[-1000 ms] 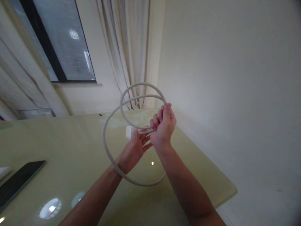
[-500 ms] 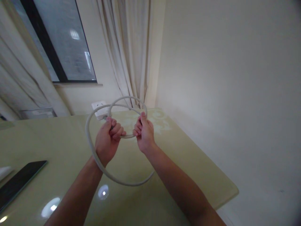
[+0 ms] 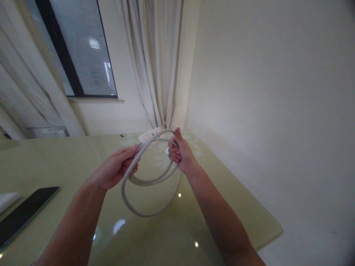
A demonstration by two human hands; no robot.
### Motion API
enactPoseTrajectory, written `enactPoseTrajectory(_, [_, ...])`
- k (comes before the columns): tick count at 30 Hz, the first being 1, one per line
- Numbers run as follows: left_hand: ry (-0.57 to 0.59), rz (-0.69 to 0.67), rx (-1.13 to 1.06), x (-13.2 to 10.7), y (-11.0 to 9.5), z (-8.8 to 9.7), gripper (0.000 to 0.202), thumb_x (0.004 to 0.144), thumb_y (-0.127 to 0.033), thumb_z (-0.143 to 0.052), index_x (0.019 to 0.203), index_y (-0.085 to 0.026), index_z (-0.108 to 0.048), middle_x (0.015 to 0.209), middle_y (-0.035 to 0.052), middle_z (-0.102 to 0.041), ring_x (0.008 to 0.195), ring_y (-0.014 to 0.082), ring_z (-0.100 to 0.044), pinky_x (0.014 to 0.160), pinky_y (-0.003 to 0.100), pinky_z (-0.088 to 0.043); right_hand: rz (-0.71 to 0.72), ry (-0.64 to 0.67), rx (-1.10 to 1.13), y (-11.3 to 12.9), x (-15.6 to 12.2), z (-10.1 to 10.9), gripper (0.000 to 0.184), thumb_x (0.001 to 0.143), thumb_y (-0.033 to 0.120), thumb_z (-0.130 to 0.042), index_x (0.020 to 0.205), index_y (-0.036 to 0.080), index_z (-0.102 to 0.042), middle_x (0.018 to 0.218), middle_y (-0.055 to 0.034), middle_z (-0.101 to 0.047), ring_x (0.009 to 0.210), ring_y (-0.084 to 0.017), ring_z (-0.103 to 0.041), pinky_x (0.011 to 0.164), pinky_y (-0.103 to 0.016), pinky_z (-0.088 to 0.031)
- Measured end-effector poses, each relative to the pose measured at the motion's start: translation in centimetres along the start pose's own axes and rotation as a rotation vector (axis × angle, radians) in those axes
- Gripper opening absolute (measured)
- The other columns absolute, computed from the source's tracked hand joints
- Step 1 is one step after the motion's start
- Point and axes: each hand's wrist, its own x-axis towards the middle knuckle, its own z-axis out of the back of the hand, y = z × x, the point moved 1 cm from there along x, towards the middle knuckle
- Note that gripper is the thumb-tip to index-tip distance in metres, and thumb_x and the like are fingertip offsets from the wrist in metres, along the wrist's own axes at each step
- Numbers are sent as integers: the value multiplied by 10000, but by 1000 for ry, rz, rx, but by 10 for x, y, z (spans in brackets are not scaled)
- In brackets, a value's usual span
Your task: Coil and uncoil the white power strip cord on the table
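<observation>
Looks like the coiling step: you've got the cable [image 3: 123,190] looped above the table [image 3: 222,199], right hand [image 3: 179,152] clamped on the loops, left hand [image 3: 122,167] pinching cable near the power strip [image 3: 150,135]. Next move probably needs the right grip kept firm.

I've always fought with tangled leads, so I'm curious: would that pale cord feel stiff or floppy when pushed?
The cord is probably springy rather than limp, as its loops hold wide, rounded curves in the air. It likely bends readily too, since more than one turn gathers in the right hand.
</observation>
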Motion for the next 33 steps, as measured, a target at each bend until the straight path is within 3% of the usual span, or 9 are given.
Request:
enactPoseTrajectory(6, [34,-183,-165,-2,-10,-21,434,827,-510,-888,844,-144,-656,569,-130,-235,460,37,-118,386,134,-297,57,-150,40,-4,4,-4,727,705,882,-766,624,224,-469,454,155,-226,396,-26,-109,352,-202,-91])
enactPoseTrajectory(10, [38,-279,79,-6,-7,-30,614,794,-712,-836,927,-124,-722,686,-25,-528,548,63,-396,505,168,-427,207,-326,35,-11,7,-3,734,683,765,-867,600,248,-353,494,141,-247,420,-29,-146,370,-211,-107])
enactPoseTrajectory(14, [-52,-339,302,-7,-3,-34,506,816,-603,-878,860,-124,-723,775,50,-666,674,97,-571,591,154,-477,329,-411,11,-12,7,0,668,690,732,-872,601,233,-438,493,129,-288,424,-34,-178,386,-219,-133])
enactPoseTrajectory(20, [-35,-270,-61,-10,-11,-45,325,929,-441,-806,892,-153,-661,561,-116,-359,378,18,-177,349,142,-220,315,-302,-166,-8,15,10,550,795,726,-775,717,197,-643,525,85,-432,443,-73,-338,420,-229,-282])
enactPoseTrajectory(24, [-183,-443,-182,-14,-23,-44,245,1038,-319,-653,854,-161,-619,529,-120,-302,353,38,-164,334,162,-222,651,-418,-418,-5,0,0,407,903,608,-734,934,202,-721,884,-29,-703,788,-134,-622,684,-238,-490])
enactPoseTrajectory(26, [-252,-537,-208,-16,-29,-41,229,1060,-263,-597,856,-159,-607,534,-111,-325,352,45,-186,336,174,-231,631,-298,-477,-9,-17,-17,456,981,641,-638,868,204,-703,790,-14,-672,711,-126,-596,643,-235,-461])
enactPoseTrajectory(29, [-350,-638,-207,-20,-36,-38,210,1068,-203,-555,868,-152,-597,550,-99,-354,370,51,-220,349,176,-238,159,310,-488,-29,-40,-48,749,1000,825,-418,742,178,-693,618,-11,-622,485,-107,-510,507,-242,-401])
enactPoseTrajectory(31, [-399,-680,-186,-23,-40,-37,206,1068,-158,-529,873,-144,-596,562,-90,-371,386,52,-248,364,172,-245,-203,682,-527,-52,-49,-64,886,948,920,-340,864,137,-747,688,-65,-702,517,-146,-609,520,-260,-461])
enactPoseTrajectory(33, [-425,-713,-168,-25,-44,-38,224,1075,-124,-486,887,-135,-605,578,-77,-394,402,55,-272,384,170,-263,-397,741,-522,-75,-49,-74,1006,918,955,-302,1141,83,-752,791,-117,-755,621,-202,-696,550,-280,-515])
